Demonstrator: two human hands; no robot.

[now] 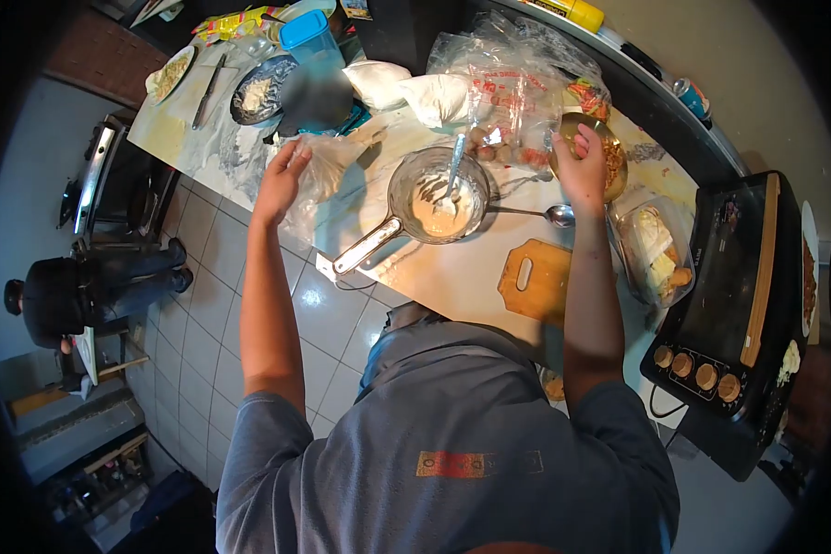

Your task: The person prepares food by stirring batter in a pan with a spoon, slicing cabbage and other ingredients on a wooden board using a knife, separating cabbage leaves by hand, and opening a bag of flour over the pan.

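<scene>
My left hand [284,180] is at the counter's left edge, fingers loosely bent and apart, beside a crumpled clear plastic bag [328,166]. I cannot tell whether it touches the bag. My right hand [580,166] has its fingers curled in front of a metal bowl [618,152] of brownish crumbly food; anything inside the fingers is hidden. Between my hands stands a saucepan [396,180] with a creamy, pale brown mixture in it. A spoon [456,162] leans in the pan, whose handle points toward me. Another metal spoon [558,216] lies right of the pan.
A wooden cutting board [535,282] lies near the front edge. Right are a plastic container [656,254] of food and a toaster oven [711,323]. White bags [434,100], a dark bowl [260,90] and a knife [210,92] are farther back. Another person [92,286] stands left.
</scene>
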